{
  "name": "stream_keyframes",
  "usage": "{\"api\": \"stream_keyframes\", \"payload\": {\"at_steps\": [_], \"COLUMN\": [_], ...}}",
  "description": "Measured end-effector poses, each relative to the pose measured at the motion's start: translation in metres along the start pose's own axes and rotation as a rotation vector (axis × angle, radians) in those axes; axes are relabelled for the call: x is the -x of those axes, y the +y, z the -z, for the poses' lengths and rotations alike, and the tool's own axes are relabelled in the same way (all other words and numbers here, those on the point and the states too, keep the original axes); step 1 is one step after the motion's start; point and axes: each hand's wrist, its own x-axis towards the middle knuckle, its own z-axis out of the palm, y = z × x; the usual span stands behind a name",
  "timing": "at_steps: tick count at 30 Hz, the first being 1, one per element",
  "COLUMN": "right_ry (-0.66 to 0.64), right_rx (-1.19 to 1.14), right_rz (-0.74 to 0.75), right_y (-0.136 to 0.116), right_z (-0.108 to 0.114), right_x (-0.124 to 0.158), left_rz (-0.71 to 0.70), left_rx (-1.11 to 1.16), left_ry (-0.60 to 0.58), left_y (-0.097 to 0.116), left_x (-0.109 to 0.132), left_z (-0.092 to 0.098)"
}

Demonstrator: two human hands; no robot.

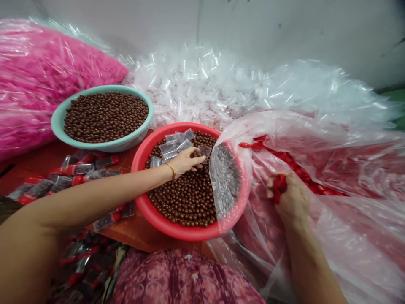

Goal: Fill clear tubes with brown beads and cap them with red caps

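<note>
My left hand (pixel 186 161), with a gold bangle at the wrist, reaches into a red basin (pixel 177 231) of shiny brown balls (pixel 183 207). Its fingers are closed around a small clear plastic container (pixel 205 153) just above the balls. Several similar clear containers (pixel 169 150) lie on the balls behind that hand. At the right, my right hand (pixel 294 196) is closed on red plastic caps (pixel 279 188); how many is hidden by the fingers. It is over a large clear bag (pixel 341 219) holding more red pieces (pixel 297 169), and the bag's edge drapes across the basin's right side.
A pale green basin (pixel 142 131) of brown balls stands at the back left. Behind it bulges a bag of pink pieces (pixel 47 71). Clear containers in plastic (pixel 202 84) pile along the wall. Filled red-capped containers (pixel 80 169) lie left, partly under my forearm.
</note>
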Motion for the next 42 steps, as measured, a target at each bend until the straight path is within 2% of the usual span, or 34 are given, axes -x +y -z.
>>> {"api": "stream_keyframes", "payload": {"at_steps": [4,8,12,16,23,27,32,42], "right_ry": [-0.11,-0.2,-0.264,-0.419,-0.537,-0.565,-0.579,-0.575], "right_rx": [-0.112,-0.136,-0.069,0.03,-0.084,-0.098,-0.059,-0.063], "right_rz": [-0.207,-0.331,-0.301,-0.233,-0.315,-0.349,-0.394,-0.441], "right_y": [-0.014,-0.035,-0.057,-0.068,-0.058,-0.051,-0.045,-0.041], "right_z": [0.003,0.005,-0.006,-0.029,-0.064,-0.069,-0.072,-0.083], "right_x": [0.002,0.009,0.019,0.027,0.031,0.033,0.036,0.039], "left_rz": [-0.223,-0.258,-0.256,-0.153,-0.048,-0.027,-0.074,0.083], "left_rx": [0.138,0.111,0.134,0.209,0.123,0.118,0.118,0.159], "left_ry": [-0.031,-0.075,-0.141,-0.27,-0.254,-0.238,-0.331,-0.367], "left_y": [-0.003,-0.009,-0.009,-0.005,-0.002,-0.003,-0.003,0.002], "left_x": [0.018,0.03,0.035,0.04,0.044,0.041,0.043,0.044], "left_z": [0.017,0.022,0.018,0.018,0.026,0.027,0.025,0.029]}}
